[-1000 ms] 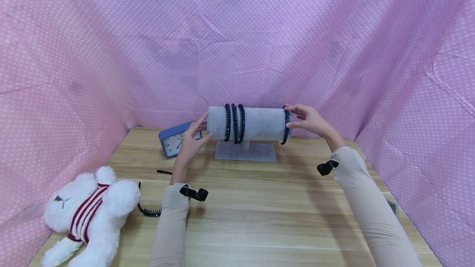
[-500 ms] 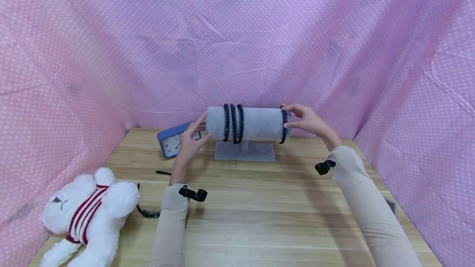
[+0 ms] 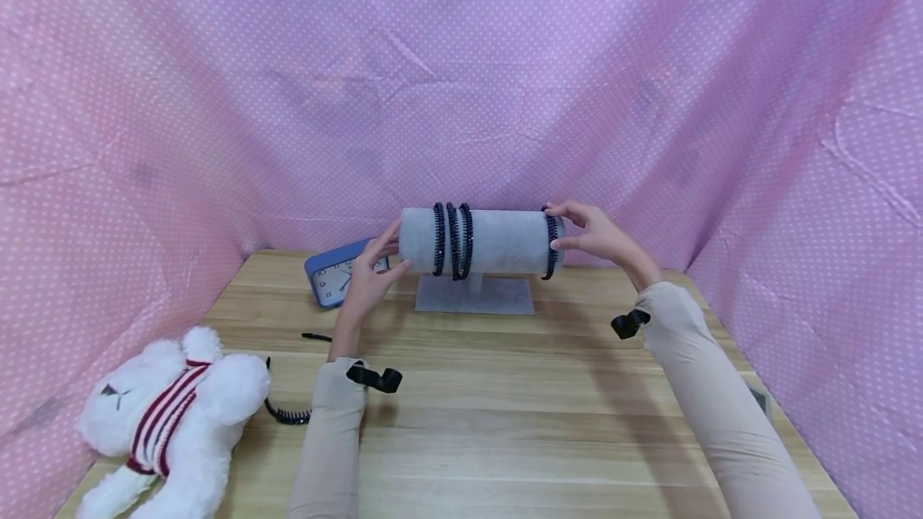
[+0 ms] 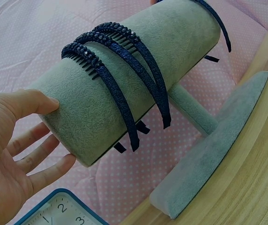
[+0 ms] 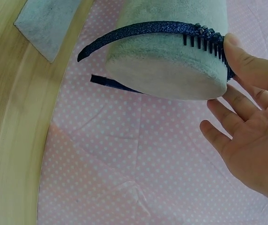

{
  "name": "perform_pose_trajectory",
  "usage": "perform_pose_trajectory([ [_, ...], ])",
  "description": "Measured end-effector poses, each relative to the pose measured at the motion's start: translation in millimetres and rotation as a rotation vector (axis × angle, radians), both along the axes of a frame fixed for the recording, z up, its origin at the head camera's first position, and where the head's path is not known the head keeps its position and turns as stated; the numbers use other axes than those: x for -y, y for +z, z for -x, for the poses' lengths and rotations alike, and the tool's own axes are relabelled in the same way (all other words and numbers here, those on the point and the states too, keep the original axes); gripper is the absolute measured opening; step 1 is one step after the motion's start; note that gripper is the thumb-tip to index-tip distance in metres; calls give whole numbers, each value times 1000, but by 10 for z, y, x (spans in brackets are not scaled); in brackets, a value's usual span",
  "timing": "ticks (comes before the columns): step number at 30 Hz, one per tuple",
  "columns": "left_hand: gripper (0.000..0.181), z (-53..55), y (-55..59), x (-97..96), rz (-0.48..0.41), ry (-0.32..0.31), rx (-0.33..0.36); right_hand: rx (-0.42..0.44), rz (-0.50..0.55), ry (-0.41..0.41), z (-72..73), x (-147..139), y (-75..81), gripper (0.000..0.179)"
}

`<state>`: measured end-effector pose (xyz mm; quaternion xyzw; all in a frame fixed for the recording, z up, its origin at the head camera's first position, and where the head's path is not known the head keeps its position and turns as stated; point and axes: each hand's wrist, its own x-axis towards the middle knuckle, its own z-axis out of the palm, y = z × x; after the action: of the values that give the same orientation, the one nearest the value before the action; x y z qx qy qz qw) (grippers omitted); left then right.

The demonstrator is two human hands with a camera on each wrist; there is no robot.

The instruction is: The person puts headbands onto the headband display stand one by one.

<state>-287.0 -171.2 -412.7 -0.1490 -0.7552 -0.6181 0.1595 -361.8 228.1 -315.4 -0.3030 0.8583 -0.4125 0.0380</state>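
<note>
A grey plush headband stand [image 3: 508, 240] has its horizontal roll raised on a short post above a flat base [image 3: 497, 299]. Three dark-blue beaded headbands [image 4: 120, 96] with comb teeth sit around its left half. At the roll's left end my left hand [image 3: 368, 285] rests its thumb on the front surface, its other fingers spread and fairly straight against the end. My right hand [image 3: 602, 237] pinches another dark headband [image 5: 157, 28] between thumb and forefinger, near the right end. That headband lies around the roll, its tips hanging free below; the remaining fingers are extended.
A blue alarm clock [image 3: 333, 279] stands behind my left hand. Another toothed headband [image 3: 288, 415] lies on the wooden table, partly hidden by my left arm. A white plush toy [image 3: 180, 423] lies at the left. Pink dotted cloth [image 3: 461, 86] encloses the table.
My right hand and the headband it pinches have shifted slightly left along the roll. The left hand keeps its place at the other end. The whole view shifts a little.
</note>
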Motion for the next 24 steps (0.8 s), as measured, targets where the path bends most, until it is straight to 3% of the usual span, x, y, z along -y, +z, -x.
perform_pose_trajectory([
  [5, 69, 67, -90, 27, -5, 6, -3, -38, -11, 4, 19, 42, -23, 52],
  [24, 69, 75, -100, 17, -9, 13, -24, -55, -48, 11, 0, 184, 8, 52],
])
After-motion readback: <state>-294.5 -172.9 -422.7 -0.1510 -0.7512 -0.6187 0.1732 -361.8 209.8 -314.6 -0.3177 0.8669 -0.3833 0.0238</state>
